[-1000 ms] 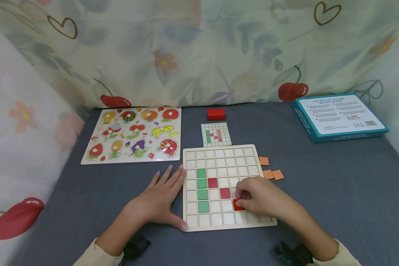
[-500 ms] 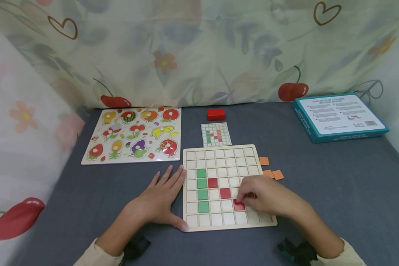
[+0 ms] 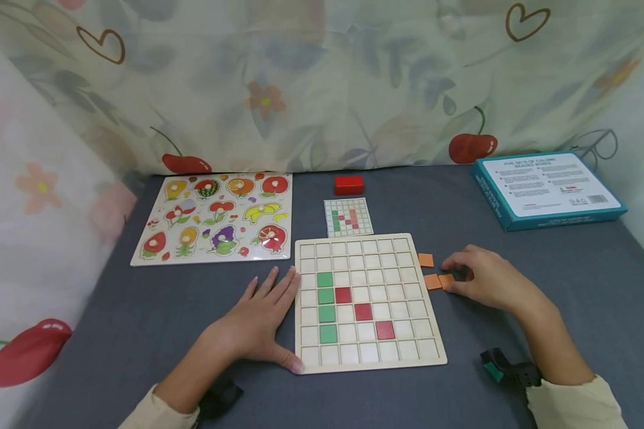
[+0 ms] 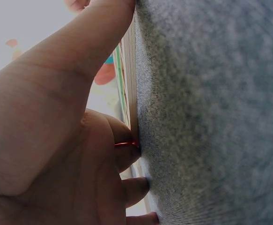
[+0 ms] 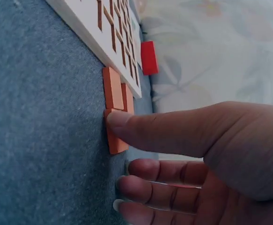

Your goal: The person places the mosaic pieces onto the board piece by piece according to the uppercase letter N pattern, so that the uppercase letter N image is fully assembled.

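Observation:
A pale wooden grid board [image 3: 429,329] lies mid-table, with several green tiles [image 3: 327,313] in one column and three red tiles [image 3: 363,312] on a diagonal. My left hand [image 3: 257,322] rests along its left edge, fingers and thumb spread. Beside the board's right edge lie three flat orange tiles [image 3: 426,260]. There my right hand [image 3: 488,280] touches the rightmost orange tile [image 5: 117,140] with its thumb [image 5: 159,129]. In the head view the index finger is bent just above that tile, with a gap showing; the thumb hides it in the right wrist view.
Behind the board lies a small pattern card [image 3: 349,217], with a red block [image 3: 349,185] beyond it. A fruit puzzle board [image 3: 214,218] is at back left. A teal box [image 3: 550,189] lies at back right, near a patterned curtain [image 3: 322,83].
My right hand has left the lowest red tile, which sits in its cell, and moved right and away to the orange tiles. The rightmost one has shifted slightly left. My left hand stays put.

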Available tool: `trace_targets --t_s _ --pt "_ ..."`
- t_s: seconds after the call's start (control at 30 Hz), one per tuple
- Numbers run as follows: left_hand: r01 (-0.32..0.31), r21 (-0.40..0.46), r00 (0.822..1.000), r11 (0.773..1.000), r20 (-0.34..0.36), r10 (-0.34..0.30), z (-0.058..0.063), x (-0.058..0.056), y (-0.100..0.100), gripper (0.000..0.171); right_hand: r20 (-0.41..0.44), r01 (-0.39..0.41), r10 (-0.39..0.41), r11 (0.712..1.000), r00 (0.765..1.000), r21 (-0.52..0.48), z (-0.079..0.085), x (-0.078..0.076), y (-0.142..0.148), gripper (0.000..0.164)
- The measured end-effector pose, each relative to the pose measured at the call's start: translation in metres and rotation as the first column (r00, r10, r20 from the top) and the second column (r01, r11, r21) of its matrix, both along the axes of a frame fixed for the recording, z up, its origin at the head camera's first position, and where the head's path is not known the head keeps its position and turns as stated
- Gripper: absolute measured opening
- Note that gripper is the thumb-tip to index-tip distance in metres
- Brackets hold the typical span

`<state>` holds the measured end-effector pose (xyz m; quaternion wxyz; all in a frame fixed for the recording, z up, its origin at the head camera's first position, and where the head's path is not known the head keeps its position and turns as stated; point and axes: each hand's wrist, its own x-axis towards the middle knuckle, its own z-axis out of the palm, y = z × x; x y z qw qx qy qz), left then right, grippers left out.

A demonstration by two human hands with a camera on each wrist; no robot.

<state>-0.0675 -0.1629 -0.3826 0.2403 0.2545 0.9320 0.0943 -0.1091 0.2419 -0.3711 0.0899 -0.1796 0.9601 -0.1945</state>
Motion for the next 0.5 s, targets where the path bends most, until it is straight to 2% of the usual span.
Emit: trace_targets --t_s 0.23,0.5 --pt "-0.003 -0.004 1.000 1.000 0.000 0.003 -0.0003 -0.0005 -0.0001 0.143 0.014 -0.038 0.038 0.998 0.999 -0.048 -0.0029 -0.0028 0.0001 0.017" --pt "-0.008 -0.006 1.000 1.000 0.002 0.008 -0.0002 -0.0003 0.0004 0.143 0.077 -0.016 0.025 0.993 0.997 -0.114 0.0003 -0.0022 0.0006 0.019"
